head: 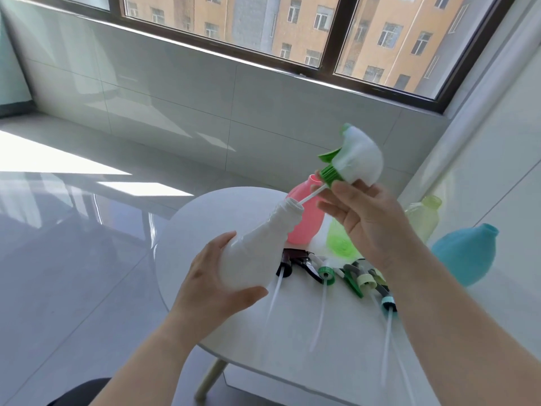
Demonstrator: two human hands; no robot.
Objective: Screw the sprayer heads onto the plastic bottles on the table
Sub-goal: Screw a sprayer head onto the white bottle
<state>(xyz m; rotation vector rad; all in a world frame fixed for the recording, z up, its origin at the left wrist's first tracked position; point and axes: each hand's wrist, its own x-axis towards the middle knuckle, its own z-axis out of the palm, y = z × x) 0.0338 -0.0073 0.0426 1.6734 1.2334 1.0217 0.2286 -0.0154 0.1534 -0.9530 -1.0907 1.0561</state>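
Feeding the dip tube into the white bottle

My left hand [216, 285] is gripping the white bottle [257, 244]; my right hand [366, 218] is holding the sprayer head [355, 159], so I'm keeping both aligned before twisting.

no readable text, labels or numbers

Both forearms bare — no sleeves, rings or watch — left hand [216, 276], right hand [366, 218]
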